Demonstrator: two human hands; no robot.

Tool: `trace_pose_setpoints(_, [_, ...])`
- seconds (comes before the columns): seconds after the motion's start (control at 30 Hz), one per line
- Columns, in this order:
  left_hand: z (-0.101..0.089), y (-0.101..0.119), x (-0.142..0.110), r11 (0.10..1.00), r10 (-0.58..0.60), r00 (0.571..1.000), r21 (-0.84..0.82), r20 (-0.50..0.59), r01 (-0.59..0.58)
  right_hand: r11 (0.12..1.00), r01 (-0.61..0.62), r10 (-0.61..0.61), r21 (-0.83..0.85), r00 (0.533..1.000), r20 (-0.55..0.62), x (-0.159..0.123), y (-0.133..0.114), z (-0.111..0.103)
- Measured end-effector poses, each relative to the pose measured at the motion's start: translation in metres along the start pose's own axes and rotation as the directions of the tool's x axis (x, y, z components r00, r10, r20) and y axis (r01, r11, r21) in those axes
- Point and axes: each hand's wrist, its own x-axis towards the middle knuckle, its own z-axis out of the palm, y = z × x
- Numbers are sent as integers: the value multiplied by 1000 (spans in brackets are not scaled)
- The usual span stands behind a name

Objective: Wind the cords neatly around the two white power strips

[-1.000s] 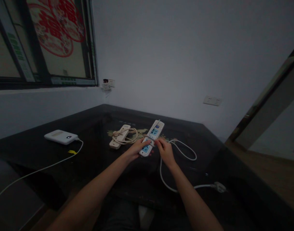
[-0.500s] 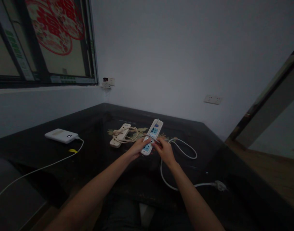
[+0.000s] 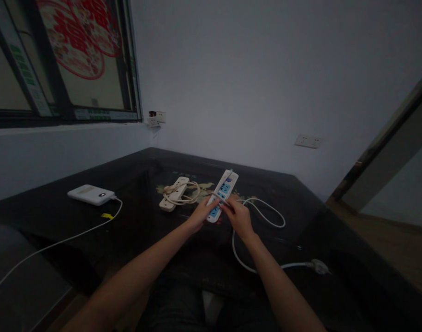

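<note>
Between bare fingers [image 3: 213, 204], a slim plastic power strip [image 3: 226, 182].

I can make out 福 on the overlapping round red stickers [image 3: 72, 34] on the window [image 3: 109, 87], though it's blurred. The green print along the window's frame [image 3: 26, 69] I can't read. Right of the window and lower, the pale marks on the black table [image 3: 136, 207] are too faint for me, and so is the mark on the white device [image 3: 89, 194] below the window.
</note>
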Motion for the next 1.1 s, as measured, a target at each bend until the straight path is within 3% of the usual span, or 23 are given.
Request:
trace_pose_setpoints(0.2, [-2,-4,6,991,95,995,90,-5,-94,999,-1,1,50,1000,0,0,-2,0])
trace_pose_setpoints(0.7, [-6,-14,13,993,42,995,116,-86,-32,999,13,-14,30,1000,22,2,-10,1])
trace_pose_setpoints(0.9, [-3,-14,11,997,45,998,62,-53,-42,996,35,-30,82,998,-54,4,-11,-3])
trace_pose_setpoints(1.1, [0,-16,14,994,36,999,100,-33,-33,996,94,-94,-6,994,-54,6,-18,-10])
